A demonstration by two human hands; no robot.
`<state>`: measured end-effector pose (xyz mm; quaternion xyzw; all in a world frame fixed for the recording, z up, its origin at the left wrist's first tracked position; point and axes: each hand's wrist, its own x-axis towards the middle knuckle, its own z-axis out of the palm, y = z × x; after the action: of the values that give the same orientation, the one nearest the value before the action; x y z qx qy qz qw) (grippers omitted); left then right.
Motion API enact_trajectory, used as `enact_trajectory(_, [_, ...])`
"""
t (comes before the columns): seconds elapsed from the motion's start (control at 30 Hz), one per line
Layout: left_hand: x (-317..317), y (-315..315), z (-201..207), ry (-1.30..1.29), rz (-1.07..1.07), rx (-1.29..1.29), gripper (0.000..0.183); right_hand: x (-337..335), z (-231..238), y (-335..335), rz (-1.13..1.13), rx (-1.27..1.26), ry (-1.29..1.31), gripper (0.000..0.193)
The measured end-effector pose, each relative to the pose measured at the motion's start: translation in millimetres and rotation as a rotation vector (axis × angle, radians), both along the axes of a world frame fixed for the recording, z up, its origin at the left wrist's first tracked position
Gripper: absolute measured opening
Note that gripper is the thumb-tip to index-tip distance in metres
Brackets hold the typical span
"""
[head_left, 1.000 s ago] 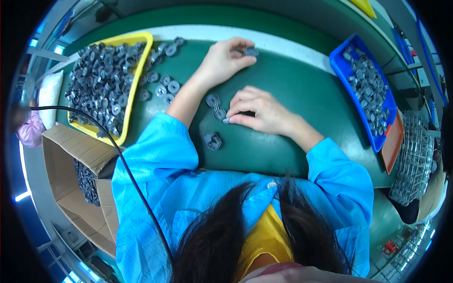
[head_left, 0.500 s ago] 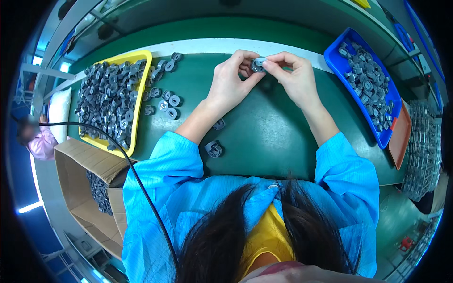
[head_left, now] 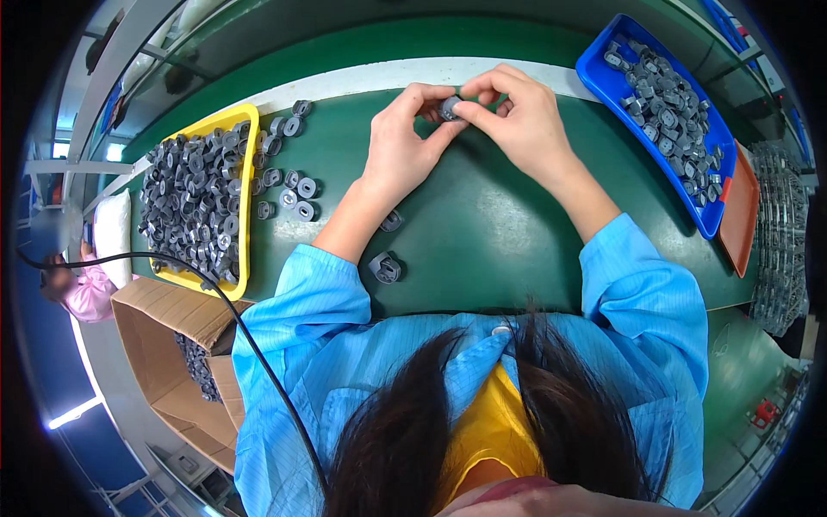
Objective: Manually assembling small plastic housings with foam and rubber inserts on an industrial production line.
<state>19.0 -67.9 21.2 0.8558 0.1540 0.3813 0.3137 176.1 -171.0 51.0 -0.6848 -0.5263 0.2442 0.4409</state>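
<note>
A small dark grey round plastic part (head_left: 449, 109) is held between my two hands above the far middle of the green table. My left hand (head_left: 401, 138) pinches it from the left with thumb and fingers. From the right, my right hand (head_left: 519, 116) grips it, the thumb pressed on its face. Fingers cover much of the part, so its details are hidden. Nearer to me, beside my left forearm, lie a loose grey part (head_left: 386, 268) and another grey piece (head_left: 392, 221), partly hidden by that forearm.
A yellow tray (head_left: 247, 202) heaped with grey round parts stands left, with several loose parts (head_left: 305, 188) beside it. At right, a blue tray (head_left: 638, 131) holds more grey parts, next to an orange tray (head_left: 739, 226). A cardboard box (head_left: 164, 310) and black cable (head_left: 274, 370) are at lower left.
The view has shifted slightly. Both hands still hold the part; its face has turned from pale to dark, and my right hand's fingers have curled more over it.
</note>
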Motion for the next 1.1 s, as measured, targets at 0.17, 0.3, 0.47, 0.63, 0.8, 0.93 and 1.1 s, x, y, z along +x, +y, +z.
enact_trajectory(0.17, [3.1, -0.4, -2.2, -0.070, 0.015, -0.011, 0.037, 1.3, -17.1, 4.2, -0.022, 0.110, 0.470, 0.031])
enact_trajectory(0.3, [4.1, -2.1, -3.6, -0.158, 0.027, 0.185, 0.039, -4.8, -18.7, 2.3, 0.098, 0.051, 0.886, 0.024])
enact_trajectory(0.47, [3.9, -4.4, -2.3, -0.075, 0.048, 0.337, 0.041, -8.7, -31.8, 3.9, 0.081, 0.122, 0.896, 0.018])
enact_trajectory(0.63, [-2.5, 2.9, 3.3, -0.039, -0.042, 0.191, 0.039, 16.5, -31.6, 0.9, 0.174, 0.001, 0.922, 0.017])
enact_trajectory(0.8, [-10.0, 11.7, 8.8, 0.079, -0.212, -0.027, 0.040, 31.0, -5.9, -4.7, 0.324, -0.186, 0.687, 0.024])
enact_trajectory(0.93, [-8.3, 14.0, 8.4, 0.092, -0.249, -0.032, 0.040, 27.5, -2.2, -4.0, 0.320, -0.160, 0.560, 0.019])
enact_trajectory(1.1, [-7.8, 16.1, 6.6, 0.006, -0.189, 0.002, 0.039, 16.9, -8.4, -1.3, 0.256, -0.041, 0.601, 0.020])
